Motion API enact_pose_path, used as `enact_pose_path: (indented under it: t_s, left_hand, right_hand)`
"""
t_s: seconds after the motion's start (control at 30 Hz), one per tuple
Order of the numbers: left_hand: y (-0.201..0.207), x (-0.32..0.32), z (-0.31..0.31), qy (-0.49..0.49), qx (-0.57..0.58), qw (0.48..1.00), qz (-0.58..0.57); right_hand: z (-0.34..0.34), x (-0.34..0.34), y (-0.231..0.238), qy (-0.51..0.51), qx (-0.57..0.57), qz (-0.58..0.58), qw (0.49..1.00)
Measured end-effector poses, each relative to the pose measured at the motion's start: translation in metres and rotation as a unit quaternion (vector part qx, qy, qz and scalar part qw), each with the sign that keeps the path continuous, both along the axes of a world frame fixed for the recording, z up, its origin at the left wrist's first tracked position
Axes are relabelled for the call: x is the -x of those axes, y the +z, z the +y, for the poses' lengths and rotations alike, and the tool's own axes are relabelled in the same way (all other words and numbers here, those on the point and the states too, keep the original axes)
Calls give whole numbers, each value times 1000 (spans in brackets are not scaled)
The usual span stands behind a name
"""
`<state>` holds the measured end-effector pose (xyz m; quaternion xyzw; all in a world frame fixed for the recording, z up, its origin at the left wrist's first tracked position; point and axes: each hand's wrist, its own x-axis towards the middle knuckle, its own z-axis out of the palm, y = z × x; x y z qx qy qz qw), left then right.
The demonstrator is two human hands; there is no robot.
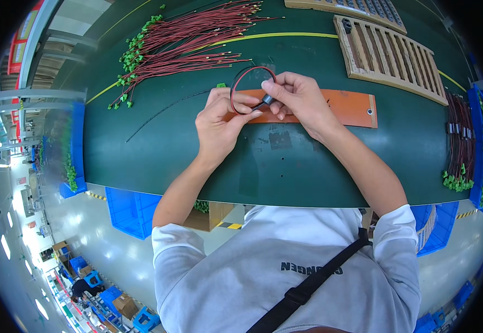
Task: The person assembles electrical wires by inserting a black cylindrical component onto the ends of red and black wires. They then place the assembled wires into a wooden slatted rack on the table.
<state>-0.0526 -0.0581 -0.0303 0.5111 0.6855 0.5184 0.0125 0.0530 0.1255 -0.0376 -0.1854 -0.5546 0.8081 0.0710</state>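
A small black cylinder (267, 100) sits between my hands above the orange board. My right hand (300, 102) is closed, pinching the cylinder between thumb and fingers. A loop of red and black wire (232, 91) arcs up from it and around to my left fingers. My left hand (219, 122) is closed on the wires just beside the cylinder. A green connector (221, 85) shows right above the left knuckles. From there a thin black strand (164, 110) trails left over the table. Exactly where the wire enters the cylinder is hidden by my fingers.
The orange board (350, 108) lies on the green table (319, 166). Dark red wires (197, 30) with green connectors spread at the far left. A slotted wooden rack (391, 58) stands far right, near another wire bundle (461, 144). Blue bins (130, 211) are below the front edge.
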Motion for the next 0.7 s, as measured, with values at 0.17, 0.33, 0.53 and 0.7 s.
enact_pose_path:
  t_s: [0.17, 0.33, 0.53, 0.7]
  left_hand:
    - [-5, -8, 26, 19, -32, 997, -67]
    - [-5, -5, 32, 4, -31, 999, -25]
    - [19, -24, 34, 16, 64, 998, -11]
    - [10, -14, 41, -19, 138, 986, 92]
  right_hand:
    - [-9, -5, 0, -67, -31, 56, 996]
    - [-9, -10, -1, -98, -22, 99, 990]
    - [0, -29, 21, -102, -432, 118, 888]
    - [33, -52, 37, -211, -518, 155, 814]
